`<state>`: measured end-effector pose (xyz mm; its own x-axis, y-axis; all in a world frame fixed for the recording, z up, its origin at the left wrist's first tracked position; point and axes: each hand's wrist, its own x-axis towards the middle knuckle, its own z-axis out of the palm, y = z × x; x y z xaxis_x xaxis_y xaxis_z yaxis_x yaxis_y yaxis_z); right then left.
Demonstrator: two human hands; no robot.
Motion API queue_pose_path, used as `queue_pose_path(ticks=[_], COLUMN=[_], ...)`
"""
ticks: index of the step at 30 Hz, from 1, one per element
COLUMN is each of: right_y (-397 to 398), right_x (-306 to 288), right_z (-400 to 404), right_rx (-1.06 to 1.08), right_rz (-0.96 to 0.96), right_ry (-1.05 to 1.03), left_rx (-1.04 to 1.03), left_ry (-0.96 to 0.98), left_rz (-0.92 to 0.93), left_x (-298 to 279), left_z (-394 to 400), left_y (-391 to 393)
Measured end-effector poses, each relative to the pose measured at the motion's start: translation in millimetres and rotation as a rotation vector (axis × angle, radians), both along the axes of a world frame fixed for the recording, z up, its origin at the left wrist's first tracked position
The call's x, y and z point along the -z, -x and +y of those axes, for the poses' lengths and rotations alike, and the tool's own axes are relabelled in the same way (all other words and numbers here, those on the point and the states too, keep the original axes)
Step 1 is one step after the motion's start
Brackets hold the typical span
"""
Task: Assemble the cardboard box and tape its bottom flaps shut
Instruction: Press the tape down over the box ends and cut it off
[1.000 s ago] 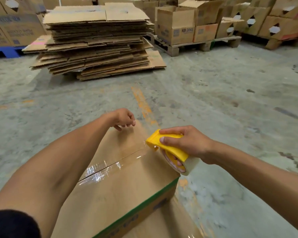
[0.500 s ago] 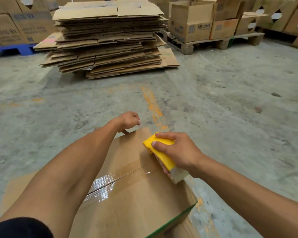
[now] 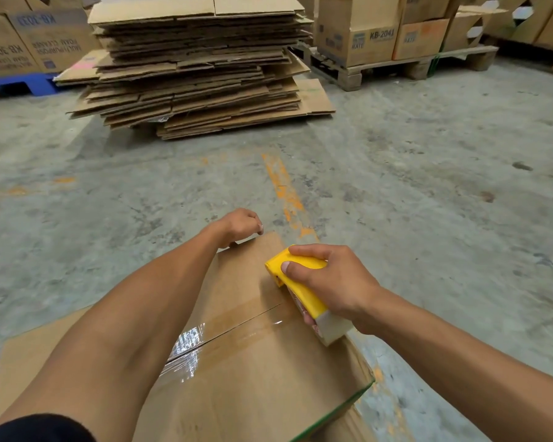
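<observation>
Here the right hand (image 3: 332, 279) is wrapped around a yellow tape dispenser (image 3: 296, 282), thumb laid along its near side and fingers curled over the top, pressing it down on the upturned bottom of the cardboard box (image 3: 253, 387). The dispenser sits at the right end of the centre seam (image 3: 237, 327), close to the box's right edge, with its roll of tape (image 3: 331, 330) showing pale below the yellow body. A strip of clear tape (image 3: 189, 349) lies along the seam between the two closed flaps and glints where the light catches it, most strongly beside the left forearm.

The left hand (image 3: 241, 224) reaches across to the far edge of the box, fingers curled with the thumb against the cardboard rim; it seems to grip that edge, though the fingertips fall behind it and cannot be made out. The left forearm stretches low over the box top.

The box stands on a grey concrete floor (image 3: 428, 170) marked with a worn orange line (image 3: 283, 189). Beyond it sits a tall stack of flattened cardboard (image 3: 192, 68). To the right, made-up cartons (image 3: 358, 36) rest on a wooden pallet (image 3: 406, 67), and more printed cartons stand on a blue pallet (image 3: 23, 86) at the far left.
</observation>
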<state>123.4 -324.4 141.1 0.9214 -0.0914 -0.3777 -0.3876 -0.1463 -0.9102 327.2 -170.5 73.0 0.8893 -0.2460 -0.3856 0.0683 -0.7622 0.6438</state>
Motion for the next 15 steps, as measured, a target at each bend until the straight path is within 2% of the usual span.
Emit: queue_pose_path(ticks=[10, 13, 15], right_y=[2, 2, 2], right_x=[-5, -6, -5], right_z=[-1, -1, 0], right_rx=[-0.020, -0.017, -0.020], right_rz=[-0.028, -0.042, -0.039], right_ry=[0.142, 0.161, 0.146], left_rx=[0.003, -0.018, -0.070], left_ry=[0.016, 0.028, 0.035], left_rz=[0.113, 0.025, -0.135], left_x=[6, 13, 18], left_z=[0, 3, 7], left_y=[8, 7, 7])
